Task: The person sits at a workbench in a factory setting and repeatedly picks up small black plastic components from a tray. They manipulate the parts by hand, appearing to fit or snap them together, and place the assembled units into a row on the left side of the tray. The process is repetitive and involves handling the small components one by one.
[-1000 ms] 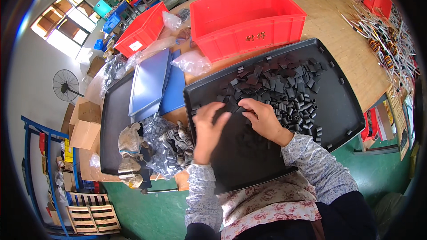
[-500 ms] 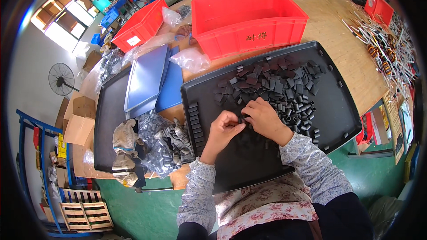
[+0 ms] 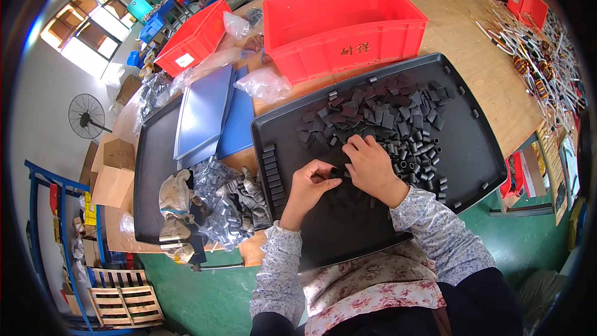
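Observation:
Between the thumb and fingers of my left hand (image 3: 311,185) is a small black tube (image 3: 333,173), partly covered by the fingertips. Just to its right, my right hand (image 3: 375,171) is bent over the tray with its fingers apart, and nothing shows in them. A large black tray (image 3: 336,236) lies under both hands. Beyond the fingers spreads a heap of flat black pieces (image 3: 354,111). Many short black tubes (image 3: 410,152) are piled beside my right hand. Along the tray's left side stands a row of black pieces (image 3: 272,171).
Behind the tray stands a large red bin (image 3: 348,43), with a smaller red bin (image 3: 193,36) farther left. Blue folders (image 3: 205,112), a bag of grey parts (image 3: 221,211) and gloves (image 3: 175,196) lie left, partly over another black tray (image 3: 149,168). Wire bundles (image 3: 538,68) lie far right.
My right hand has drawn a little away from my left, and its fingers have loosened. The left hand has kept its place, with the black piece now showing at its fingertips.

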